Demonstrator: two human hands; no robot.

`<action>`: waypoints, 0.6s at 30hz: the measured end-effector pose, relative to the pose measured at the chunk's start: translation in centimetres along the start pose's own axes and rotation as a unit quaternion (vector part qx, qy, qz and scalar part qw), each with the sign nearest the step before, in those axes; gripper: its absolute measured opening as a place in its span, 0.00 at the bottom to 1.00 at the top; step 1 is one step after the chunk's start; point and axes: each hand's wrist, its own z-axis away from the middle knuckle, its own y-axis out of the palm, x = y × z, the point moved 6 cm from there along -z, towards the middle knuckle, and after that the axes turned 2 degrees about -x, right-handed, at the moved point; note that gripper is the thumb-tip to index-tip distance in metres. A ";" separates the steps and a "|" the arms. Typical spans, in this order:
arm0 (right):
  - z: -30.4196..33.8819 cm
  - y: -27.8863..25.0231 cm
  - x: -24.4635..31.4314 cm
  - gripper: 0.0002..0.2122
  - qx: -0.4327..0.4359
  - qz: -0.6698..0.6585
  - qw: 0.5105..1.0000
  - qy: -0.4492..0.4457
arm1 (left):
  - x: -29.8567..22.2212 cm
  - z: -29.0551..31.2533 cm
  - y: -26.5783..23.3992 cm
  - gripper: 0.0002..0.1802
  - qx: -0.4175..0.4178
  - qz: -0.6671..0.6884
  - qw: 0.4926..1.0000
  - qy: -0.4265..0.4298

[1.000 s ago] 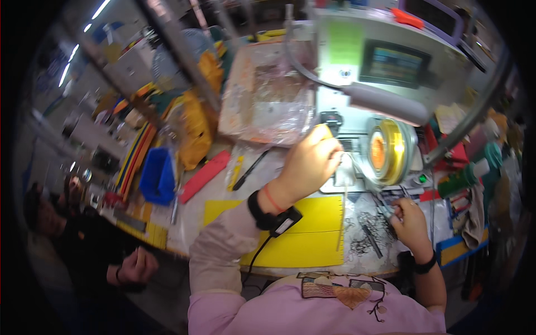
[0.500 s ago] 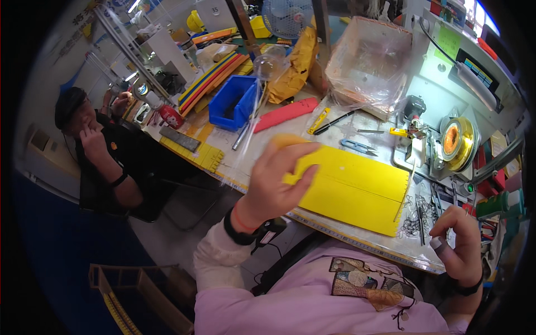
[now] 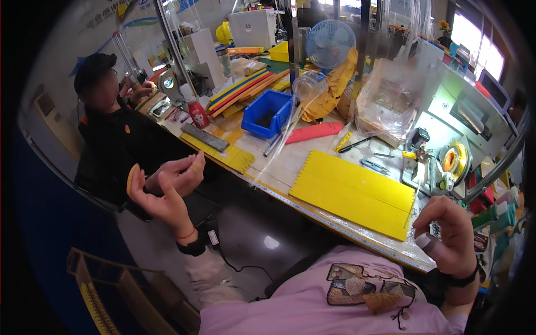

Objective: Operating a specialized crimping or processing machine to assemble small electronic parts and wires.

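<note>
My left hand (image 3: pixel 170 211) is raised off the table's left side, closed round a thin orange thing with a curved edge (image 3: pixel 133 180); its kind is hard to make out. Close beside it is a co-worker's hand (image 3: pixel 187 172), whose contact with mine I cannot tell. My right hand (image 3: pixel 451 237) hovers at the table's front right, fingers loosely curled and thumb apart from the forefinger, with nothing visible between them. A grey cover (image 3: pixel 429 242) sits on its thumb tip. Nearby lies a flat yellow board (image 3: pixel 352 192) with a notched edge.
The co-worker (image 3: pixel 125 123) sits at the left. Behind the board are a blue bin (image 3: pixel 268 113), a red strip (image 3: pixel 315 132), a black pen (image 3: pixel 356 144) and small blue snips (image 3: pixel 374 166). A lit machine with a yellow spool (image 3: pixel 455 159) stands at the right.
My left hand has swung left with the orange thing, from over the yellow board to the co-worker's side. The co-worker's hand has come forward. My view has shifted; my right hand stays curled.
</note>
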 end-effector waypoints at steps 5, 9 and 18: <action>-0.7 1.8 0.2 0.08 0.022 -0.037 0.999 -0.013 | 0.0 3.0 3.8 0.22 0.234 0.093 0.967 -0.044; -1.6 3.2 -0.6 0.08 0.055 -0.044 0.997 -0.017 | -0.4 4.0 4.4 0.11 0.283 0.010 0.959 0.029; -1.9 3.9 -1.3 0.10 0.109 -0.023 0.993 -0.048 | -1.7 4.1 5.1 0.05 0.297 -0.003 0.954 0.023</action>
